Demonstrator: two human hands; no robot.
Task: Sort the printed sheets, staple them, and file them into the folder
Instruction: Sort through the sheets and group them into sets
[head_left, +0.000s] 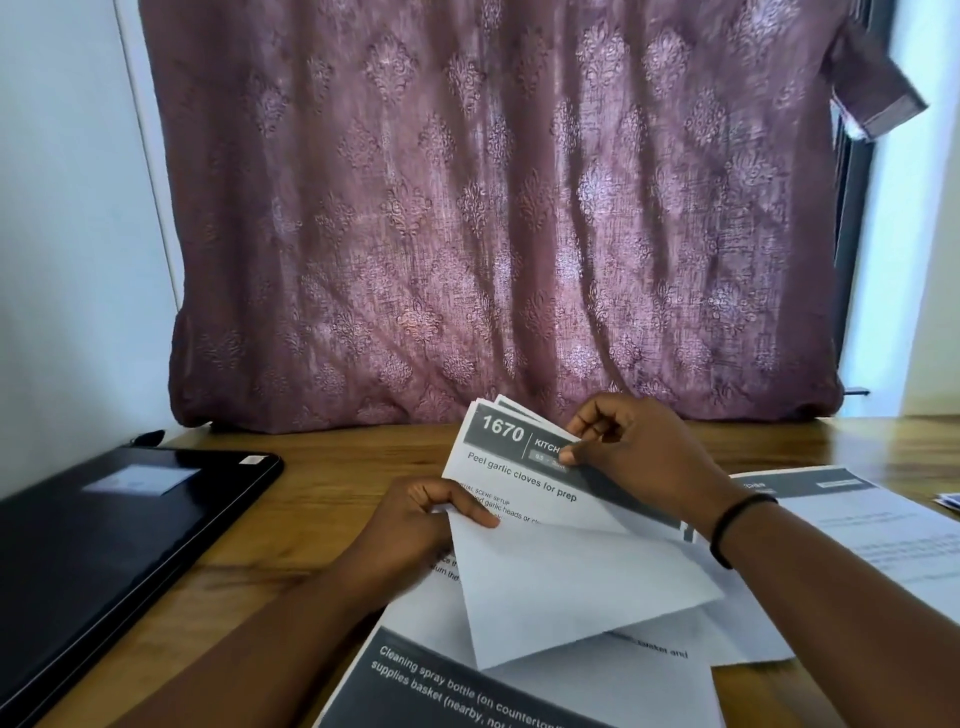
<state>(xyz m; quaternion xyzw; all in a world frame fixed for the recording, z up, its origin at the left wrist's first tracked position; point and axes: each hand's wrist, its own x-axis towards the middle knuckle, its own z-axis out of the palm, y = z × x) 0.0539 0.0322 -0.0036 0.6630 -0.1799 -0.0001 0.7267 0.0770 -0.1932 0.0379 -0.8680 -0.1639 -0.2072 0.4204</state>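
together both hands, left hand (410, 525) and right hand (639, 457), grip printed sheets (519, 467).

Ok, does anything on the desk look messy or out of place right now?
Mostly the loose sheets: they lie overlapped at different angles near the desk's front edge. Both hands, left and right, hold a fanned handful. Nothing looks torn or spilled.

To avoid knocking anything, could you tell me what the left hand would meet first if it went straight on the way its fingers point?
Probably the right hand: the left hand points up-right across the held sheets in its grip. Depth is unclear.
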